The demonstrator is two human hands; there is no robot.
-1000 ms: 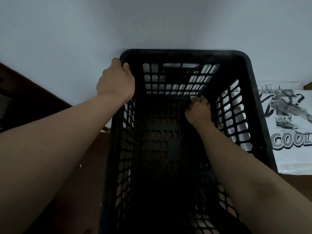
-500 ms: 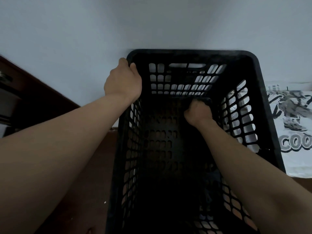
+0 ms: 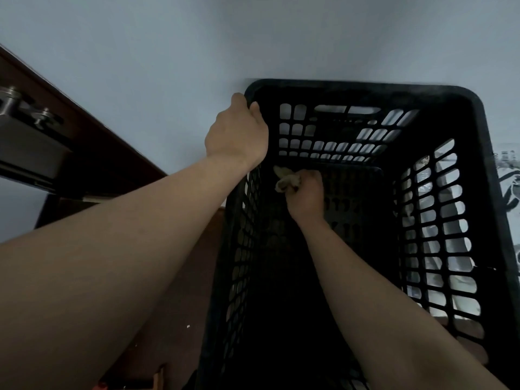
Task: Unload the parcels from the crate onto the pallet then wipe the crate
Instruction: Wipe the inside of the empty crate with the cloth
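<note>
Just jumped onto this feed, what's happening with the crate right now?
A person is wiping inside the black crate. The left hand grips the rim at its far left corner. The right hand holds a crumpled cloth low inside, near the far end. No parcels show in the crate; a printed parcel lies outside to its right.

Plain indoor room, pale wall (image 3: 146, 52), dark wooden door frame (image 3: 92, 147), metal fitting (image 3: 11, 101)
</note>
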